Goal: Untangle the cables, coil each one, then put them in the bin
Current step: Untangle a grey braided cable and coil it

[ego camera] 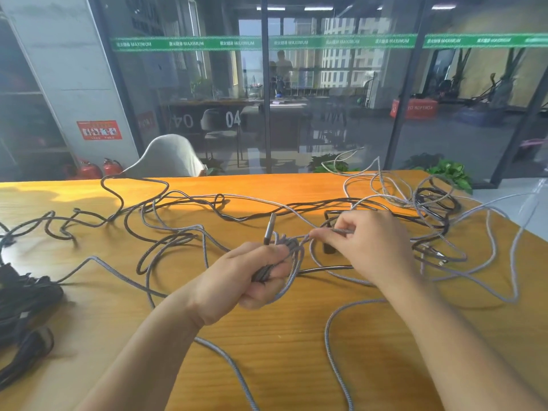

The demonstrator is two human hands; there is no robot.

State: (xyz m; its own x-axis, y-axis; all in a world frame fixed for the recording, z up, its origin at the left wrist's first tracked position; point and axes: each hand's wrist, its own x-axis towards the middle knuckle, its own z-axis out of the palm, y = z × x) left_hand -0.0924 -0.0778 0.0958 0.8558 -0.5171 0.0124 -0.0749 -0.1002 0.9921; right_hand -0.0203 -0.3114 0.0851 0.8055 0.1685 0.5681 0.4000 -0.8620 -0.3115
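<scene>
Gripping a small bundle of grey cable turns in its fist, the left hand is holding the coil just above the table, a metal plug sticking up beside it. The right hand is pinching the same cable's free run between thumb and fingertips, close by. Grey and black cable strands are lying tangled across the table, thickest at the far right. No bin is showing. To coil well, I would judge it best to keep the run lightly taut, feed even loops, and free crossings before pulling.
</scene>
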